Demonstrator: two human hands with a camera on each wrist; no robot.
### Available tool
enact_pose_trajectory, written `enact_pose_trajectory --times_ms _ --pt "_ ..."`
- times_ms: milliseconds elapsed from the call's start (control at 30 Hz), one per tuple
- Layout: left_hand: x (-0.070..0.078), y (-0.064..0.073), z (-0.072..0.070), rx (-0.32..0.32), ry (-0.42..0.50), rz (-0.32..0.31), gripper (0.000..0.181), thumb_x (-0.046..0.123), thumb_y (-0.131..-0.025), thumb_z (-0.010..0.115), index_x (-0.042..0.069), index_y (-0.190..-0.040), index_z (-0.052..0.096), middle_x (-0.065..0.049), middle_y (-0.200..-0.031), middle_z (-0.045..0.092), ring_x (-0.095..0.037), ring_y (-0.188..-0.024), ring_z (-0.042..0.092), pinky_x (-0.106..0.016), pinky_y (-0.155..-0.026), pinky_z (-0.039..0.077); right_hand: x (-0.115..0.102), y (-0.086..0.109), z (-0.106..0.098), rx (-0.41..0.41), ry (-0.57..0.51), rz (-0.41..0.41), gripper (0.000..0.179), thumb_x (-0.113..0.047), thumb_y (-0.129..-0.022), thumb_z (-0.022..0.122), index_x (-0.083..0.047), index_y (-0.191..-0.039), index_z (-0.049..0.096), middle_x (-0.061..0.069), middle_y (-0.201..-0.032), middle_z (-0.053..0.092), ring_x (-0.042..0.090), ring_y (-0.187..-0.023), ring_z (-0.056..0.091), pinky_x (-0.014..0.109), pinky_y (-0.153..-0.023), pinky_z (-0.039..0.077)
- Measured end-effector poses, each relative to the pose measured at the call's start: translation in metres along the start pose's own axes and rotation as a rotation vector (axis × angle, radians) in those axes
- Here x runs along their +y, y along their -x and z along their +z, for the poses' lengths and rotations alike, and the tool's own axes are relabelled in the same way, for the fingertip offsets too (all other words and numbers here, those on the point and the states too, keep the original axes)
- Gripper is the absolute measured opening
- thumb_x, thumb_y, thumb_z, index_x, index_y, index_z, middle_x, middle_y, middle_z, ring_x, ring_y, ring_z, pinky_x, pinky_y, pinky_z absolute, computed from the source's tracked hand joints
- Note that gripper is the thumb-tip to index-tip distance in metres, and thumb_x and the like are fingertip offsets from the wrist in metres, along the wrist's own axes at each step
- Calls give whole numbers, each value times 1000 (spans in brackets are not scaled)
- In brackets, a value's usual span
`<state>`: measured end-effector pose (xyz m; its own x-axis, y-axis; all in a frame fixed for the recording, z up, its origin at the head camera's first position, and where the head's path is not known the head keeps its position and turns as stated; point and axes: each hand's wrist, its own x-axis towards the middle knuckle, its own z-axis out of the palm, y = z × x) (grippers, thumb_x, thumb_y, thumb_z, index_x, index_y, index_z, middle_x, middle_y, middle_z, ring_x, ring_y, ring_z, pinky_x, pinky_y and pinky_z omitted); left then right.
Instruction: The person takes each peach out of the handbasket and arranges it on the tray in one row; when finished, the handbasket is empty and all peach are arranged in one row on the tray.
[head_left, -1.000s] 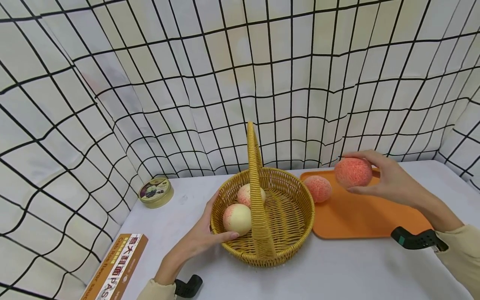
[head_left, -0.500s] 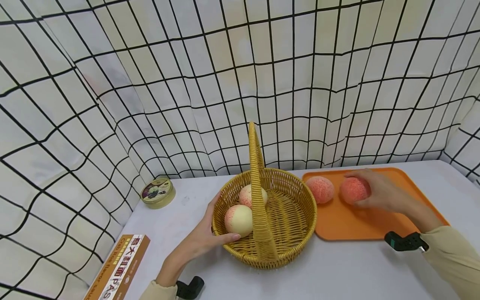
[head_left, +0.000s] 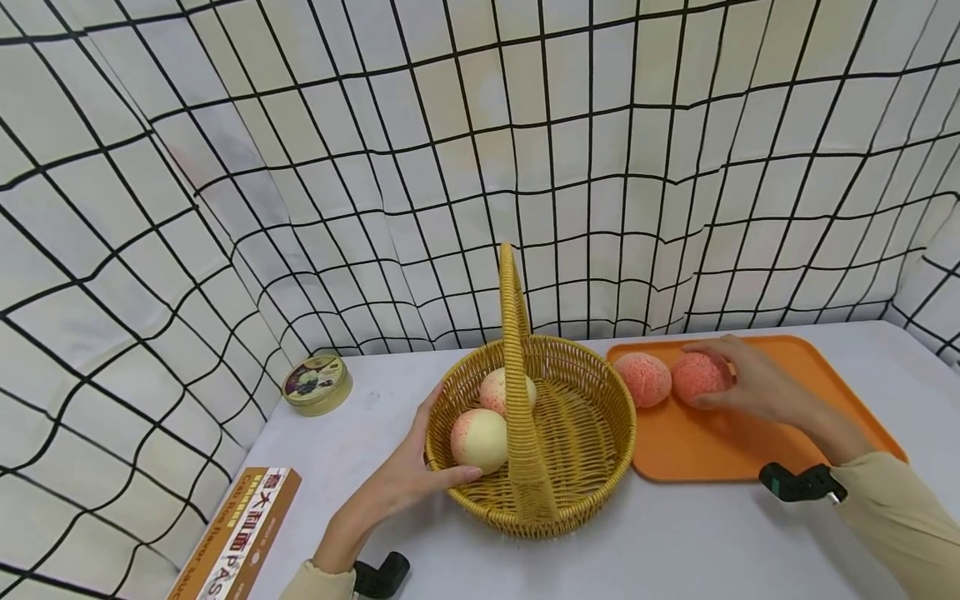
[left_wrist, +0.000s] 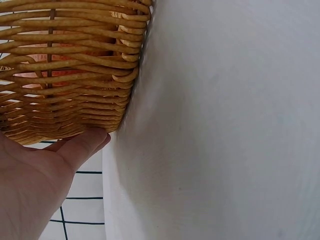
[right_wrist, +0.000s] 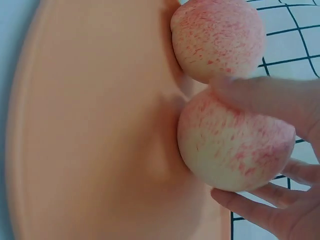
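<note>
A yellow wicker basket with a tall arched handle stands mid-table. Two pale peaches lie in its left half, a front one and a rear one. My left hand holds the basket's left side, thumb over the rim and fingers outside against the weave. On the orange tray, my right hand grips a pink peach between thumb and fingers. A second pink peach lies right beside it, at the tray's left end close to the basket.
A round gold tin stands at the back left of the table. A brown pasta box lies at the front left. Black netting over a white cloth backdrop rises behind and beside the table.
My right hand has lowered its peach onto the tray and shifted it left, up beside the other pink peach. My left hand has stayed on the basket.
</note>
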<state>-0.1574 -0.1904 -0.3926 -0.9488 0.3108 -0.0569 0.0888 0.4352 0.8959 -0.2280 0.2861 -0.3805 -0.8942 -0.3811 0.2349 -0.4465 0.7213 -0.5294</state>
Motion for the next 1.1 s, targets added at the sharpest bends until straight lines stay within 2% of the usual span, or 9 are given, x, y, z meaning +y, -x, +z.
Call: enact_pose_trajectory --times_ms 100,167,367,500,600,733,900,1000,1100 --pt "0 1 -1 4 -1 1 125 35 -84 88 20 -169 -3 -15 -174 5 -39 -159 9 -66 -123 15 -2 -4 0 7 26 17 73 -22 -79 94 4 -138 60 32 -133 58 46 -115 56 65 -93 50" --pt "0 1 -1 4 1 2 125 35 -84 88 20 -169 -3 -16 -174 6 -40 -159 11 -66 -123 15 -2 -5 0 12 30 18 73 -23 -79 94 5 -137 60 31 -132 59 45 -113 57 65 -92 50" --pt "-3 0 3 0 19 -9 126 34 -84 89 20 -169 -2 -15 -174 7 -38 -159 14 -62 -124 18 4 1 0 1 -20 25 72 -24 -83 91 4 -140 57 25 -131 62 37 -110 60 52 -88 54" --pt "-3 0 3 3 15 -11 126 34 -84 88 19 -169 -3 -13 -175 4 -37 -159 10 -62 -124 16 5 2 -4 -14 -46 52 72 -24 -84 91 3 -141 56 21 -128 63 37 -109 60 42 -83 55" --pt "-2 1 2 5 6 -7 125 35 -84 88 20 -169 -3 -12 -175 4 -37 -159 9 -64 -124 15 3 4 -10 -28 -87 64 72 -20 -86 89 5 -143 53 26 -134 58 46 -116 58 51 -88 58" --pt "-2 1 0 3 -8 0 125 36 -85 88 21 -169 -3 -13 -175 4 -38 -159 9 -65 -123 15 -5 3 -23 -20 -97 38 72 -11 -88 86 7 -146 48 32 -143 49 55 -125 52 70 -97 48" --pt "-3 2 -2 10 -26 6 124 36 -84 88 21 -169 -2 -14 -175 4 -39 -159 9 -65 -123 14 -33 -5 -34 40 -29 -83 69 -10 -86 87 0 -145 53 22 -141 53 46 -125 54 68 -96 49" --pt "-3 1 -2 10 -24 10 124 36 -84 88 22 -169 -2 -13 -175 4 -38 -159 9 -64 -124 15 -63 -15 -33 61 -23 -180 67 -9 -85 88 -7 -143 57 16 -138 55 42 -125 56 64 -94 52" --pt "-2 1 -1 3 -16 15 124 36 -85 87 21 -169 -2 -12 -175 3 -36 -159 10 -62 -124 16 -100 -28 -28 26 -41 -259 63 -12 -86 88 -11 -142 59 14 -140 54 40 -128 55 65 -97 51"
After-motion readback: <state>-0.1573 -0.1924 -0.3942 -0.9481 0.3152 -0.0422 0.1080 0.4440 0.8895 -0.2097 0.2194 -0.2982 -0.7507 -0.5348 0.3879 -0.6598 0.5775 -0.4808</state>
